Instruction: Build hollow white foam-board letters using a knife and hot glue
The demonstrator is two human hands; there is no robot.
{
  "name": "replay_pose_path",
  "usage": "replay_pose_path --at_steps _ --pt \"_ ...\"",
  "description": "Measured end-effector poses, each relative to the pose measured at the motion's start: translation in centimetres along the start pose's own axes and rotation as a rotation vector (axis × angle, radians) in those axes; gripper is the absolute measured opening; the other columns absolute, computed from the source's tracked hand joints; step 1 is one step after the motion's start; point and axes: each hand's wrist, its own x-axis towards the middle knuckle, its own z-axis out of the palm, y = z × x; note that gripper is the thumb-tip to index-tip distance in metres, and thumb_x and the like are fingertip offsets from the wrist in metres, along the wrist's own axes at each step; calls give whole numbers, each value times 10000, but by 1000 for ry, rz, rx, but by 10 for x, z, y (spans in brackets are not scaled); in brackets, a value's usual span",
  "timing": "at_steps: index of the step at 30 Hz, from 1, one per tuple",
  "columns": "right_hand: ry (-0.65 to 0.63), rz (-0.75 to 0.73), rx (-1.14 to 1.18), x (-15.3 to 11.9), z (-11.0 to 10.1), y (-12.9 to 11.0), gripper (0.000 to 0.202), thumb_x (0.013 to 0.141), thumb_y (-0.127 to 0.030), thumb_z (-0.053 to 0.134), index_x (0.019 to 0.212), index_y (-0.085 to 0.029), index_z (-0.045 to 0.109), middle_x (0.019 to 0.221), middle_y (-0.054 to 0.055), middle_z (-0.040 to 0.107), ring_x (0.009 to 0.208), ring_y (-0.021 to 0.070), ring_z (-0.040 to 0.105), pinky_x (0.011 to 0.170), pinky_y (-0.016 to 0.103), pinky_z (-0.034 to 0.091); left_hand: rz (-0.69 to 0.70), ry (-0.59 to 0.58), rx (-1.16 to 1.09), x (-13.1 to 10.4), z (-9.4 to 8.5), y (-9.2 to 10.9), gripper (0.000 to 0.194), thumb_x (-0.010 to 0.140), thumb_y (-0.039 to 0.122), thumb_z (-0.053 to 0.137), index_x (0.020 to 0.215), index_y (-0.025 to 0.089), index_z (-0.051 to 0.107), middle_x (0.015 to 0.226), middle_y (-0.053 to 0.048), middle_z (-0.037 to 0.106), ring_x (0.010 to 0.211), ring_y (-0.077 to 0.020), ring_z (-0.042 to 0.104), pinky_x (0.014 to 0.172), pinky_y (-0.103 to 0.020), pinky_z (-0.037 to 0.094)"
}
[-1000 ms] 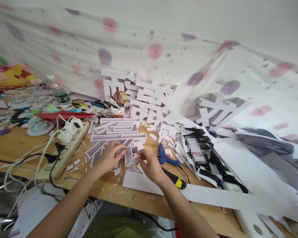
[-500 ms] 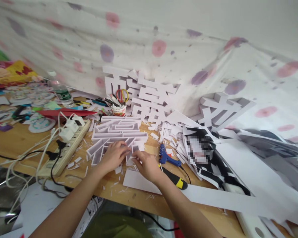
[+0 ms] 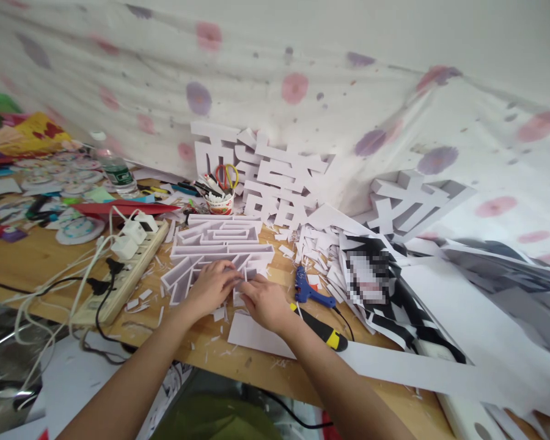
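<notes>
Under and beyond the bent fingers of the left hand (image 3: pixel 212 287) and right hand (image 3: pixel 266 304), a white walled form (image 3: pixel 222 250) lies on the tabletop (image 3: pixel 211 348), long bars crosswise. Both hands sit over its near side, neither nearer; whether they pinch anything, I can't tell.

Left hand (image 3: pixel 213 286) beside right hand (image 3: pixel 268 302), fingers (image 3: pixel 225 269) bent, arms (image 3: pixel 140 362) outstretched

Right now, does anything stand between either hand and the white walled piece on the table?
Nothing visible does. The left hand and right hand are both at the near part of the white walled piece; fingertip contact is unclear. The blue glue gun lies off to the right.
</notes>
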Motion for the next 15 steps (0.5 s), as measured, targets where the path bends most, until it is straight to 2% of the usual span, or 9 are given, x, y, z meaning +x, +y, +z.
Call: replay_pose_path --at_steps 15 --pt "-102 -100 -92 4 2 3 132 840 -112 443 839 -176 558 767 34 635 735 173 519 577 255 309 -15 -4 -6 0 -1 2 257 858 266 435 1001 270 649 1086 -44 543 1044 -235 487 939 -431 372"
